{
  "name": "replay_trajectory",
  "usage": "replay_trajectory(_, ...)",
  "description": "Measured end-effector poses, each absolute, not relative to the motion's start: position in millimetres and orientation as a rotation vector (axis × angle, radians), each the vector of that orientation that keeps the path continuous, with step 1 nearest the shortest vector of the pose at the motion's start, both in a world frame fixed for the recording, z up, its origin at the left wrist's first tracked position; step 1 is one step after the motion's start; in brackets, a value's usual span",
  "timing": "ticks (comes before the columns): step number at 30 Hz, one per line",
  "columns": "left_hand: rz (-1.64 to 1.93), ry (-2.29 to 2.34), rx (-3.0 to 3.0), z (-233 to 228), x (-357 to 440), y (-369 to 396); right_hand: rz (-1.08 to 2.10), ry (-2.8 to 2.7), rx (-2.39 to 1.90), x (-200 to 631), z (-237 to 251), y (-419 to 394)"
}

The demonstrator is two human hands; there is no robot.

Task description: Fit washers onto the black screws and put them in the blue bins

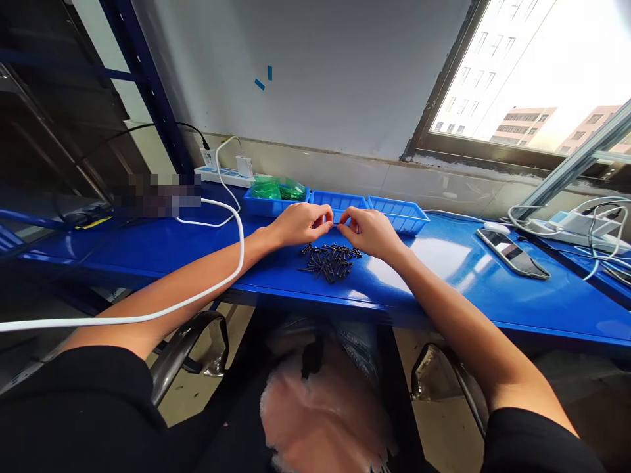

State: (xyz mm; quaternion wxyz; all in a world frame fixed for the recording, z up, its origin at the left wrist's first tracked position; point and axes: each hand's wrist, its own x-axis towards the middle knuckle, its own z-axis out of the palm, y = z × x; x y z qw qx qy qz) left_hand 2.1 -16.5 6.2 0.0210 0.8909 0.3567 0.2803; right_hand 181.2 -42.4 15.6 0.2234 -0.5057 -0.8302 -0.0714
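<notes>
Left hand (304,223) and right hand (369,231) nearly meeting, dark screws (332,261) nearby, blue bins (398,213) behind

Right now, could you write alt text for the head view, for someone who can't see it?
A person's left hand and right hand nearly meet above piled dark screws, a thin dark piece between them, at a blue table. Behind are three blue bins, the left one holding green packets; a phone lies at right.

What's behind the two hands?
Behind the left hand and right hand stand three blue trays; the leftmost holds something green. The hands cover parts of the tray fronts, so those spots can't be seen.
</notes>
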Motion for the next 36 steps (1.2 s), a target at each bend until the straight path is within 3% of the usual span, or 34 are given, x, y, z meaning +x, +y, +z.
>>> replay_trajectory(36, 0.858, 1.063, 2.79, 5.1, 0.6, -14.8, -0.181, -2.372, -1.415, 180.8, 16.0, -44.2)
